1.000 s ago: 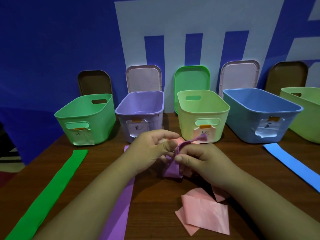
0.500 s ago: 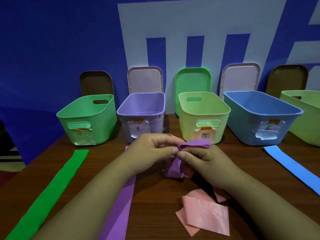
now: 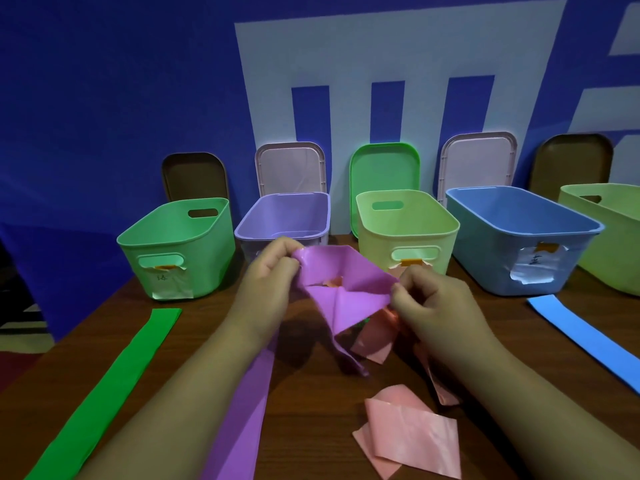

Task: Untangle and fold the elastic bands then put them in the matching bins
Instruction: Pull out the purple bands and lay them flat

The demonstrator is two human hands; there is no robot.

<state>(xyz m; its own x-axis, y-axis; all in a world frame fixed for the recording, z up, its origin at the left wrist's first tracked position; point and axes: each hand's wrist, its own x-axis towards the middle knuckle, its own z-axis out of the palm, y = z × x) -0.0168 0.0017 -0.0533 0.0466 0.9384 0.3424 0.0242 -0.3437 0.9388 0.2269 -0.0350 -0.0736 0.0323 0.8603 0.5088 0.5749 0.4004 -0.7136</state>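
Both hands are raised above the brown wooden bench (image 3: 311, 403), in front of the row of bins. The left hand (image 3: 273, 271) pinches the upper left corner of the purple elastic band (image 3: 343, 282); the right hand (image 3: 426, 299) pinches its right edge. The hands are held apart, each clamped on the band, which is spread between them in a creased, folded panel. The band's long tail runs down from the panel and lies flat on the bench beneath the left forearm.

The pink elastic band (image 3: 412, 441) is tangled with it: a strip shows through a gap in the purple panel, more hangs below the right hand, and its loose end lies crumpled on the bench near the right forearm.

A green elastic band (image 3: 104, 393) lies flat at far left, a blue elastic band (image 3: 585, 337) at far right, both well apart from the hands.

Behind stand a green plastic bin (image 3: 180, 251), lilac plastic bin (image 3: 284, 216), pale yellow-green plastic bin (image 3: 408, 226) and blue plastic bin (image 3: 519, 244), all open.
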